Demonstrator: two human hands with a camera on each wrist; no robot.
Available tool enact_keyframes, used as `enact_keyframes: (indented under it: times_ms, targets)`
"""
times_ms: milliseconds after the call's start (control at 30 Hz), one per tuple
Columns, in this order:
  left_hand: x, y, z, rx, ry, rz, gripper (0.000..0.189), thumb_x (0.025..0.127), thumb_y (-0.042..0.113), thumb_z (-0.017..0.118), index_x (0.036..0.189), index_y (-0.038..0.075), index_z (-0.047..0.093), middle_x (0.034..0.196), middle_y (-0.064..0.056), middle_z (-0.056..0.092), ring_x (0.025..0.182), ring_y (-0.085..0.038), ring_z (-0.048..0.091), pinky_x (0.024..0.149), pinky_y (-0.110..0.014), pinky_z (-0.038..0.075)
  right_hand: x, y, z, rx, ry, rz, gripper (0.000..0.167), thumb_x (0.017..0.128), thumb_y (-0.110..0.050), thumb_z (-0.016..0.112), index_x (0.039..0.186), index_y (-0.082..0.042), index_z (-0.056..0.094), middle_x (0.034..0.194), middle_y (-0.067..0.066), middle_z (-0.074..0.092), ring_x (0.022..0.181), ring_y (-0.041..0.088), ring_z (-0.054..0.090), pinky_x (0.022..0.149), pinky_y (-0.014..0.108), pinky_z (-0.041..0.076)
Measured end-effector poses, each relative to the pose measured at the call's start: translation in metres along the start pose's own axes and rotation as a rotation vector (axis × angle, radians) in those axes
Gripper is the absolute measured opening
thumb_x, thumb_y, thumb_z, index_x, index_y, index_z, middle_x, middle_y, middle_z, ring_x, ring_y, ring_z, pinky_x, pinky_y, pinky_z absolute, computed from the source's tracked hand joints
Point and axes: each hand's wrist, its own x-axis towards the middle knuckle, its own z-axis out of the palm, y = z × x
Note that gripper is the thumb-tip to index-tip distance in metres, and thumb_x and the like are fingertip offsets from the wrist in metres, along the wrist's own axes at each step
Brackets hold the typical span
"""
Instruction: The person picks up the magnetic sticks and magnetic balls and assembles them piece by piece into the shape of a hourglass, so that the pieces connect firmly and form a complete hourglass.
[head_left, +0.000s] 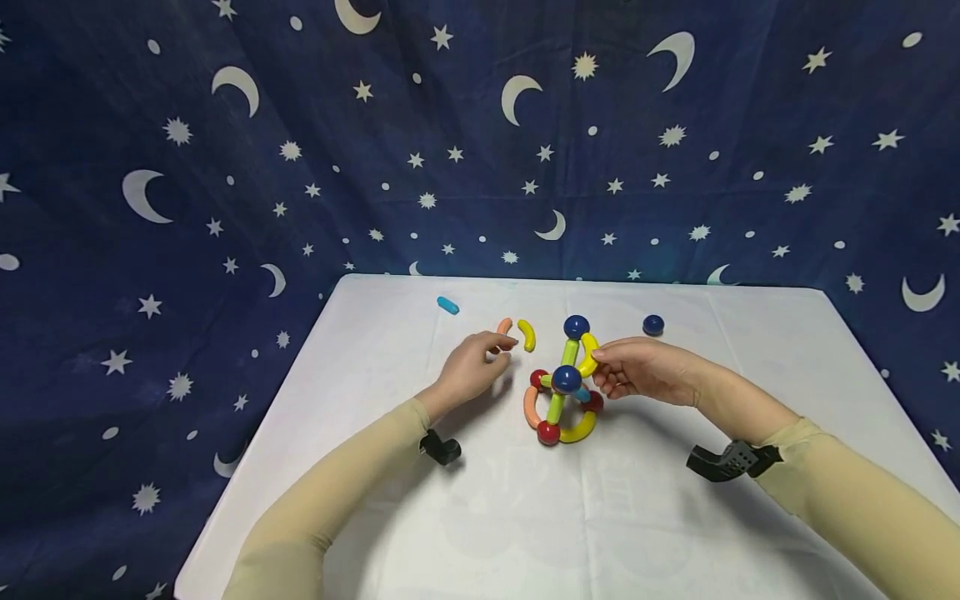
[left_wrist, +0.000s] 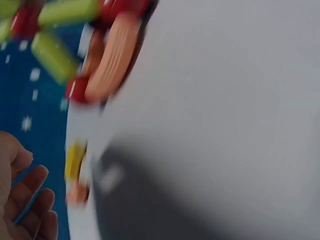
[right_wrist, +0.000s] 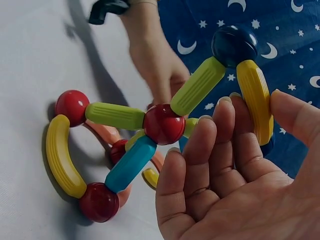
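A magnetic ball-and-stick structure stands on the white table, with red balls (head_left: 549,432), blue balls (head_left: 577,327), green sticks (right_wrist: 199,86), a light-blue stick (right_wrist: 131,164) and curved sticks round its base. My right hand (head_left: 651,371) pinches a yellow curved stick (right_wrist: 256,95) between thumb and fingers. That stick's upper end meets a blue ball (right_wrist: 235,46); its lower end is partly hidden by the hand. To the left of the structure, my left hand (head_left: 471,367) hovers with loosely bent fingers and nothing between them. Near its fingertips lie a loose yellow curved stick (head_left: 527,335) and an orange one (head_left: 505,326).
Toward the back of the table (head_left: 390,333) lies a short blue stick (head_left: 447,305). A loose dark-blue ball (head_left: 653,325) sits at the back right, beyond my right hand. A dark-blue cloth (head_left: 480,125) with moons and stars hangs behind the table.
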Motion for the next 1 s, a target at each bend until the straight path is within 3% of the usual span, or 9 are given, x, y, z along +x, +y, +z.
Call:
enact_keyframes:
  times_ms: [100, 167, 400, 533, 767, 900, 1000]
  targets:
    - [0.01, -0.019, -0.019, 0.057, 0.098, -0.044, 0.031, 0.102, 0.022, 0.06, 0.129, 0.016, 0.071, 0.125, -0.001, 0.069, 0.109, -0.021, 0.063, 0.091, -0.039, 0.05, -0.001, 0.0, -0.001, 0.003, 0.004, 0.006, 0.025, 0.104, -0.025, 0.054, 0.103, -0.004, 0.068, 0.091, 0.008, 0.067, 0.084, 0.021, 0.059, 0.084, 0.033, 0.053]
    - [0.017, -0.033, -0.031, 0.098, 0.13, -0.081, 0.031, 0.102, 0.022, 0.058, 0.131, 0.016, 0.07, 0.125, -0.002, 0.069, 0.111, -0.023, 0.061, 0.092, -0.04, 0.049, -0.002, 0.001, -0.001, 0.004, 0.007, 0.01, 0.025, 0.104, -0.026, 0.055, 0.104, -0.004, 0.067, 0.091, 0.008, 0.067, 0.084, 0.022, 0.059, 0.084, 0.033, 0.053]
    - [0.033, -0.068, -0.06, 0.219, 0.121, -0.208, 0.037, 0.103, 0.02, 0.052, 0.138, 0.014, 0.065, 0.139, -0.009, 0.061, 0.127, -0.034, 0.051, 0.107, -0.048, 0.039, -0.003, 0.0, 0.001, 0.0, 0.018, 0.01, 0.027, 0.104, -0.026, 0.054, 0.106, -0.003, 0.067, 0.091, 0.008, 0.067, 0.084, 0.021, 0.059, 0.083, 0.032, 0.054]
    - [0.041, -0.081, -0.063, 0.319, 0.067, -0.237, 0.042, 0.105, 0.019, 0.05, 0.146, 0.015, 0.057, 0.151, -0.011, 0.05, 0.136, -0.039, 0.042, 0.112, -0.052, 0.033, -0.003, 0.0, 0.002, -0.001, 0.021, 0.008, 0.026, 0.104, -0.026, 0.054, 0.106, -0.003, 0.067, 0.092, 0.009, 0.067, 0.084, 0.022, 0.059, 0.083, 0.032, 0.054]
    - [0.048, -0.092, -0.062, 0.458, -0.042, -0.229, 0.046, 0.108, 0.016, 0.048, 0.155, 0.016, 0.047, 0.161, -0.01, 0.039, 0.146, -0.038, 0.031, 0.116, -0.054, 0.027, -0.002, 0.001, 0.003, 0.006, 0.036, 0.011, 0.025, 0.104, -0.026, 0.055, 0.105, -0.004, 0.068, 0.089, 0.008, 0.067, 0.083, 0.021, 0.059, 0.083, 0.032, 0.054]
    - [0.05, -0.093, -0.061, 0.551, -0.027, -0.206, 0.04, 0.107, 0.022, 0.054, 0.147, 0.018, 0.057, 0.152, -0.009, 0.051, 0.141, -0.038, 0.038, 0.112, -0.053, 0.034, -0.001, 0.002, 0.003, 0.003, 0.036, 0.008, 0.025, 0.104, -0.026, 0.055, 0.105, -0.004, 0.068, 0.09, 0.008, 0.067, 0.083, 0.021, 0.059, 0.083, 0.033, 0.054]
    - [0.05, -0.093, -0.059, 0.612, 0.017, -0.173, 0.031, 0.103, 0.028, 0.064, 0.133, 0.018, 0.068, 0.134, -0.008, 0.063, 0.129, -0.035, 0.048, 0.105, -0.05, 0.04, -0.002, 0.002, 0.002, -0.002, 0.039, 0.005, 0.025, 0.103, -0.027, 0.055, 0.104, -0.005, 0.068, 0.09, 0.008, 0.067, 0.083, 0.021, 0.06, 0.083, 0.033, 0.054]
